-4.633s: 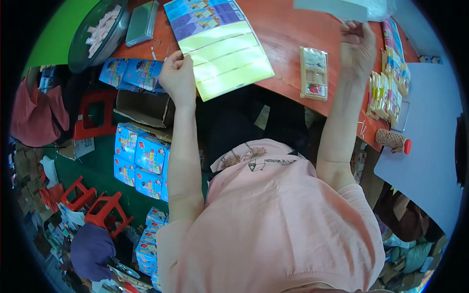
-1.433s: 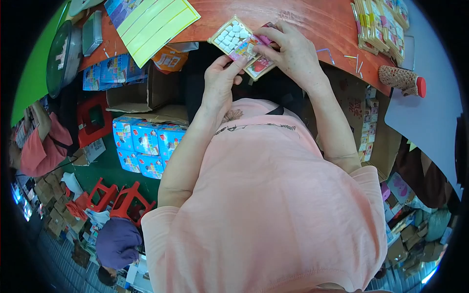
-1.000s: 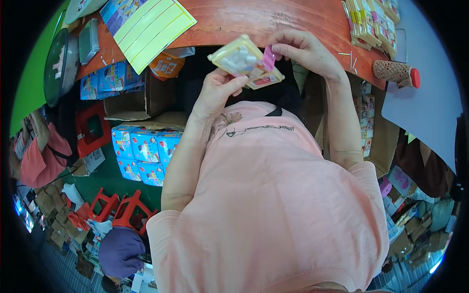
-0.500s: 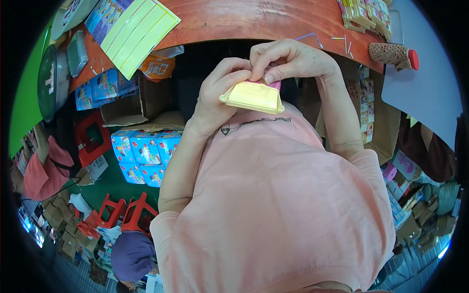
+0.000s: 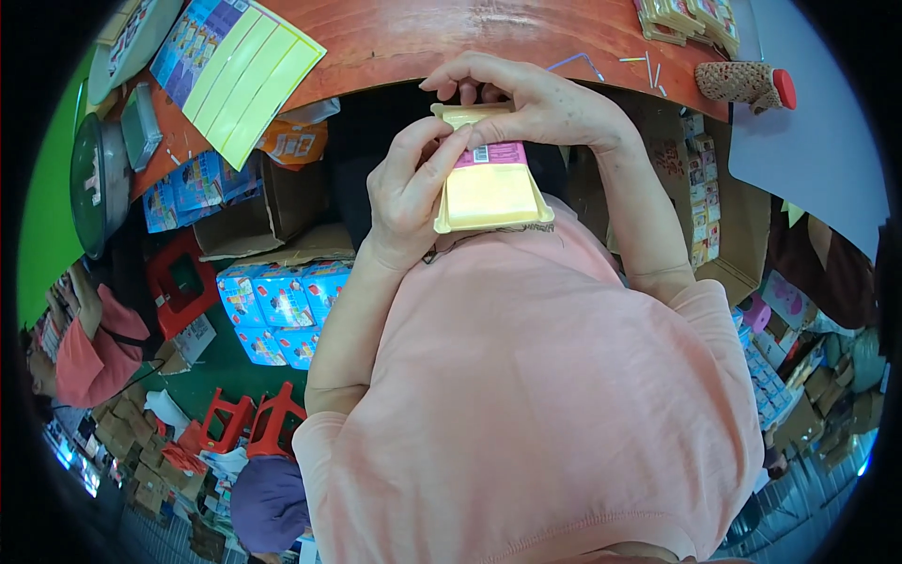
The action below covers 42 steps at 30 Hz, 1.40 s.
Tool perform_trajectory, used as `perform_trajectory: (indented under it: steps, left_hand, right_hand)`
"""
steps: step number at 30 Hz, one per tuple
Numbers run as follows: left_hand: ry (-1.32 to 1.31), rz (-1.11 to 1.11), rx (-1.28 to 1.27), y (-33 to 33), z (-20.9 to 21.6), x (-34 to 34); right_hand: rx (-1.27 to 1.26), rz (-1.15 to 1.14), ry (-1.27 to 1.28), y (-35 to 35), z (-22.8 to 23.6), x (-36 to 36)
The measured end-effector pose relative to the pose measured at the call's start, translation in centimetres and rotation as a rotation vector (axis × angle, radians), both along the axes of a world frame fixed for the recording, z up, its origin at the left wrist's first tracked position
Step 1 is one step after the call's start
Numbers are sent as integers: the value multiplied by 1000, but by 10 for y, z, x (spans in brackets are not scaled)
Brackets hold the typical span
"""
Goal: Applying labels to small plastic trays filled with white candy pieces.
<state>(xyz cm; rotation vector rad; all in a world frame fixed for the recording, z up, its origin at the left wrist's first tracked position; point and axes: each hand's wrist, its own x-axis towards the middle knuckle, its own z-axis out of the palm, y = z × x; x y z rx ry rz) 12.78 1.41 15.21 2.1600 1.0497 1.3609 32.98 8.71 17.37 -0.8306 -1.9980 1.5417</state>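
Both my hands hold a pale yellow plastic pack (image 5: 495,199) in front of my chest, just short of the table edge. A magenta band with a barcode (image 5: 481,155) wraps its middle. My left hand (image 5: 404,193) grips the pack's left side, thumb and fingertips on the band. My right hand (image 5: 550,101) is closed over the far end, its thumb pressed on the upper face and its fingers curled beyond. The fingers partly cover the band and the far end.
On the reddish-brown table (image 5: 451,38) lie a yellow-green sheet (image 5: 254,80), thin sticks (image 5: 650,70), a woven-covered jar (image 5: 738,83) and stacked yellow packs (image 5: 691,19). Below are cardboard boxes (image 5: 291,193), blue boxes (image 5: 282,301) and red stools (image 5: 272,418). Another person (image 5: 99,343) is at left.
The yellow pack has tilted, so more of its long face and magenta band shows. My right hand has shifted left and away from me, over the pack's far end.
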Motion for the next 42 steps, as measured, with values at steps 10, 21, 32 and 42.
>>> perform_trajectory:
  steps: [10,21,32,42]
  left_hand:
    - [-457,63,-615,32,26,30]
    - [-779,-144,-1137,110,43,96]
    - [-318,-122,-941,103,30,67]
    - [217,1128,-67,73,7,-121]
  right_hand:
    - [-16,-654,161,5,-3,21]
    - [502,-757,-297,17,29,35]
    - [477,-1567,-1165,138,31,204]
    - [701,-1069,-921,152,16,113]
